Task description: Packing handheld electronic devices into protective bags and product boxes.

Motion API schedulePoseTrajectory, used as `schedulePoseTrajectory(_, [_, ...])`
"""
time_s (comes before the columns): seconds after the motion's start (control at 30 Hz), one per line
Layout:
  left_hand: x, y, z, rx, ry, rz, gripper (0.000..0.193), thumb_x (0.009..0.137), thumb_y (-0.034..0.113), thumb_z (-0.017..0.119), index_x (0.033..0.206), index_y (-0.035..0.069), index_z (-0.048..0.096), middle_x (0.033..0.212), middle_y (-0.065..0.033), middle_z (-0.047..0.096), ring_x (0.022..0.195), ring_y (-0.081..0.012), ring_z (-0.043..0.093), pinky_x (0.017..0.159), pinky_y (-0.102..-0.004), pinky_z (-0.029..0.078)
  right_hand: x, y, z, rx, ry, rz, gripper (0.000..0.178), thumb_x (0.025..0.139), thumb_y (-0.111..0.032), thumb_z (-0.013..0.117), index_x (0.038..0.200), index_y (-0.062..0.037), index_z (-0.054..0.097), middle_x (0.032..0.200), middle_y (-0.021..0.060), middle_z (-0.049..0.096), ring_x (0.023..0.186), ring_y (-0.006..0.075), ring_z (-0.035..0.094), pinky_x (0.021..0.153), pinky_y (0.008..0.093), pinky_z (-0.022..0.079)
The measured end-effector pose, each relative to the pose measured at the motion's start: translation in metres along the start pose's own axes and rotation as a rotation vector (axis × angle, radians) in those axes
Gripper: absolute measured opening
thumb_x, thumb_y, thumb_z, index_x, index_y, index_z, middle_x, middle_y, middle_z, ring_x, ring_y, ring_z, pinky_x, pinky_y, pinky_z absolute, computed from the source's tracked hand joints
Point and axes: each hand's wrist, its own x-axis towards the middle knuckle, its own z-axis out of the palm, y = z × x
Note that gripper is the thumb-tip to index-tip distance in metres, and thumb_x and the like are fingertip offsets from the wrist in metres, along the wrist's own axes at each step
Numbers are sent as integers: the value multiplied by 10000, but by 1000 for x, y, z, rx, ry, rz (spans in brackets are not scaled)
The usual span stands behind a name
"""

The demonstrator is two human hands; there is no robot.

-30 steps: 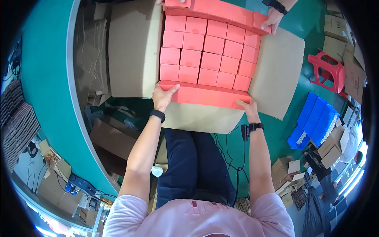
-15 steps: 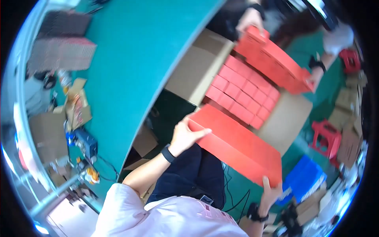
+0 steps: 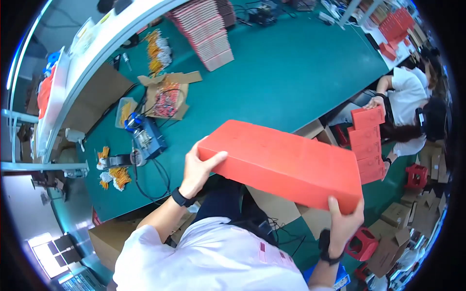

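A long row of red cardboard boxes [image 3: 281, 162], pressed side by side, is held up in front of me, over the near edge of the green table. My left hand [image 3: 198, 169] grips its left end, thumb on the near side. Its right end is clamped by my right hand [image 3: 347, 219], thumb on the near face. Faint seams show across the top; the far side and underside are hidden. At the right, a co-worker's two hands hold a similar row of red boxes [image 3: 366, 145].
The green table [image 3: 291, 72] carries a stack of flat reddish pieces [image 3: 206, 36], an open carton of small red parts [image 3: 167, 102], a blue device [image 3: 149, 138] and bundled orange-white wires [image 3: 119, 177]. Red stools [image 3: 361, 244] and cardboard boxes [image 3: 388, 252] stand on the floor at right.
My view has turned left toward the table. The red row in my hands has swung from above the floor beside the packed carton to the table's edge. The co-worker still holds their row.
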Motion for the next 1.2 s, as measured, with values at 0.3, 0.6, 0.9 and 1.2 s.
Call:
schedulePoseTrajectory(0.3, [26,-23,-161,-42,339,-160,501,856,219,802,1221,-60,602,1142,-127,699,1026,-177,672,924,-315,522,128,-91,264,74,-523,-204,514,849,-346,768,1172,40,661,1084,164,727,992,223,696,880,343,526])
schedulePoseTrajectory(0.6, [64,-65,-194,426,454,32,860,799,312,835,1410,-89,382,1242,-235,625,1133,-288,633,995,-372,484,161,-76,335,75,-848,-159,718,883,-530,688,1232,92,609,1147,251,696,1116,334,668,973,403,499])
schedulePoseTrajectory(0.9, [66,-63,-198,458,271,-1,1069,830,346,805,1526,-128,145,1543,-321,318,1429,-324,377,1174,-364,291,164,-28,278,244,-773,-68,774,942,-396,688,1500,32,365,1449,274,487,1332,307,503,1072,366,412])
schedulePoseTrajectory(1.2, [35,24,-108,760,423,423,826,884,271,770,1506,-48,329,1553,-227,354,1457,-334,319,1199,-431,227,129,-6,133,527,-533,331,459,1002,-222,608,1382,13,506,1249,135,649,975,199,680,873,305,537])
